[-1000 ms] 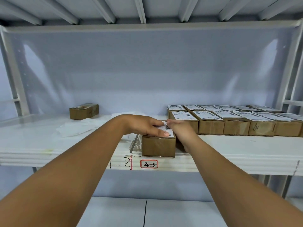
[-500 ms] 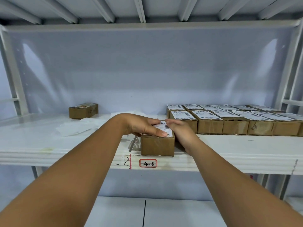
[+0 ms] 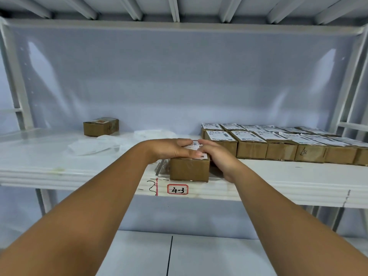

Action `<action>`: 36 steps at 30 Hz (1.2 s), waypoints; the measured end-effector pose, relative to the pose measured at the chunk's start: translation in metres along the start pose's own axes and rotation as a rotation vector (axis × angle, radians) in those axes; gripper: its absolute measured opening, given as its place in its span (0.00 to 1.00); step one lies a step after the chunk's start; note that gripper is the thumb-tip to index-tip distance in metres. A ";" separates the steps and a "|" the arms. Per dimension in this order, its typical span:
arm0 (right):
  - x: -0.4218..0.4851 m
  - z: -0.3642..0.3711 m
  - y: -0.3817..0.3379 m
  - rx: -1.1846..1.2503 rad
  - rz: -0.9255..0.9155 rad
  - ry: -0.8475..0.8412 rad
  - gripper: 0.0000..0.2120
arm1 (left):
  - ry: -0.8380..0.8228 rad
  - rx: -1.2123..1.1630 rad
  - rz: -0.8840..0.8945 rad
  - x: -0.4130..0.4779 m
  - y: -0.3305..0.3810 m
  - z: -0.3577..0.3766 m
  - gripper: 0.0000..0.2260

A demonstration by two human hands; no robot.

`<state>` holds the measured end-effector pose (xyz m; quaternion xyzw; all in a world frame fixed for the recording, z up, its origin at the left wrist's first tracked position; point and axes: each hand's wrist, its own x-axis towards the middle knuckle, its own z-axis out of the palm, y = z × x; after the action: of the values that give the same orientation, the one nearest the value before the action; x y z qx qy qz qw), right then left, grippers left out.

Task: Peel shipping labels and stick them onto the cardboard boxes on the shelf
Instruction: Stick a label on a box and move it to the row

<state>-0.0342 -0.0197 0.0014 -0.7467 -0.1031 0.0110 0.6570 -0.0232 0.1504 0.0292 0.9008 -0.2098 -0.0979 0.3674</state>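
Cardboard is lying under both palms: the left hand [image 3: 173,149] is pressing flat, fingers straight, on the shipping label [image 3: 196,144] atop the box [image 3: 189,169]. The right hand [image 3: 218,156] is laying its fingers over the label's right end, covering more of it than a second ago. Neither grip is curling round anything. The box is staying at the shelf's [image 3: 278,184] front edge, above the 4-3 tag [image 3: 177,189]. Labelled boxes [image 3: 251,149] are filling the right side. A lone box [image 3: 101,126] is sitting at the back left, behind white sheets [image 3: 93,146].
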 end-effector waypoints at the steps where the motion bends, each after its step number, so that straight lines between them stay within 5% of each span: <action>1: 0.000 0.002 0.000 0.026 0.012 0.000 0.19 | 0.011 -0.044 0.013 -0.003 -0.004 0.000 0.36; 10: -0.002 0.001 -0.001 0.090 -0.011 0.015 0.16 | 0.153 -0.308 0.111 -0.022 -0.024 0.018 0.18; 20: -0.009 -0.009 -0.001 -0.141 -0.022 -0.133 0.17 | 0.235 -0.335 0.044 -0.020 -0.028 0.023 0.27; 26: -0.003 -0.015 0.004 -0.146 -0.030 -0.280 0.48 | 0.292 -0.334 0.027 -0.022 -0.024 0.028 0.27; 30: -0.004 -0.010 0.006 -0.245 -0.098 -0.242 0.42 | 0.304 -0.247 0.032 -0.029 -0.020 0.029 0.16; 33: -0.006 -0.009 0.010 -0.230 -0.152 -0.194 0.39 | 0.319 -0.278 0.047 -0.031 -0.024 0.026 0.30; 36: -0.008 -0.010 0.010 -0.142 -0.196 -0.097 0.26 | 0.355 -0.290 0.062 -0.029 -0.029 0.025 0.17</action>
<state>-0.0389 -0.0319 -0.0083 -0.7763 -0.2078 -0.0249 0.5946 -0.0483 0.1667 -0.0085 0.8348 -0.1531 0.0444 0.5270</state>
